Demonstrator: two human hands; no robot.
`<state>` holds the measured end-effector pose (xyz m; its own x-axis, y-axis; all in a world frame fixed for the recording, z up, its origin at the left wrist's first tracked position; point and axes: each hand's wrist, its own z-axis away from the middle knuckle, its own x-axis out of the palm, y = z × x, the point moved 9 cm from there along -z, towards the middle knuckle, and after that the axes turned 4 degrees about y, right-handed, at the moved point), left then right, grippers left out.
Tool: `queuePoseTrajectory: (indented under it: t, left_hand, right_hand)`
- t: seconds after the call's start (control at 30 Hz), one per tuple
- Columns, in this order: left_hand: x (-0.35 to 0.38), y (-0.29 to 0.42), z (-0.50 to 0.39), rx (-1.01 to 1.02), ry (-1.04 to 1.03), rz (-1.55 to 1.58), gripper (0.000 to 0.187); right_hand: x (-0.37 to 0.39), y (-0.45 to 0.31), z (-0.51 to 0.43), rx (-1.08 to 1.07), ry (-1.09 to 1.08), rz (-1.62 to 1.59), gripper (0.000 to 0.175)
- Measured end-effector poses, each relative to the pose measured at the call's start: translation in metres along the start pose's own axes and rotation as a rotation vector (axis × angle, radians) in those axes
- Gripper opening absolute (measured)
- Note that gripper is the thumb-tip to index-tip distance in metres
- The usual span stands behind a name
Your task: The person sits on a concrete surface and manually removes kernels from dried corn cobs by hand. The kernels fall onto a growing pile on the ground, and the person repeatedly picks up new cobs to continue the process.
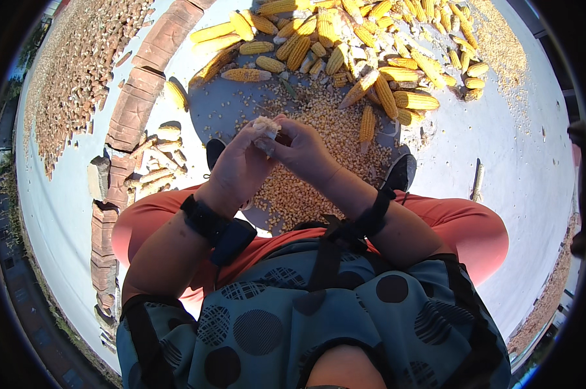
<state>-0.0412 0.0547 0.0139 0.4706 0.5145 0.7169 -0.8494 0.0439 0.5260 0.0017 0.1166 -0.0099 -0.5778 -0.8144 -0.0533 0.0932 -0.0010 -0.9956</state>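
Observation:
A pale piece of corn cob (266, 127) is gripped between my two hands, which meet in front of me. My left hand (242, 167) holds it from the left, its fingers largely hidden from above. The thumb and fingers of my right hand (306, 150) close on its right side. Much of the piece is covered, so its full length cannot be seen. Beneath the hands spreads a heap of loose corn kernels (317, 187) between my legs. Whole yellow ears of corn (404, 73) lie piled beyond it, and one ear (367, 124) rests on the kernels.
A row of red-brown bricks (134, 108) curves along the left, with stripped cobs (159, 163) beside it. Past the bricks lies a wide spread of brownish pieces (79, 73). More kernels (502, 39) cover the floor at the upper right. A lone cob (477, 182) lies near my right knee.

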Motion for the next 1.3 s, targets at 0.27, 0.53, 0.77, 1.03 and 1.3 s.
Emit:
queuePoseTrajectory:
  t: [0.27,0.53,0.77,1.03,1.3]
  left_hand:
    - [-0.005,0.032,-0.003,0.106,-0.011,0.017,0.021]
    - [-0.028,0.017,0.002,-0.058,0.197,-0.405,0.022]
    - [-0.034,0.022,-0.001,0.001,0.185,-0.505,0.022]
    - [-0.018,0.010,0.002,0.056,0.122,-0.618,0.012]
    - [-0.019,0.007,0.000,-0.014,0.180,-0.418,0.015]
  right_hand:
    - [-0.031,-0.080,0.011,-0.719,0.130,0.689,0.017]
    - [-0.029,-0.086,0.016,-0.791,0.136,0.756,0.018]
    - [-0.023,-0.037,-0.003,-0.281,0.015,-0.007,0.019]
    - [-0.007,-0.008,-0.003,0.005,-0.060,-0.116,0.025]
    - [0.002,0.023,-0.004,0.225,-0.152,-0.776,0.020]
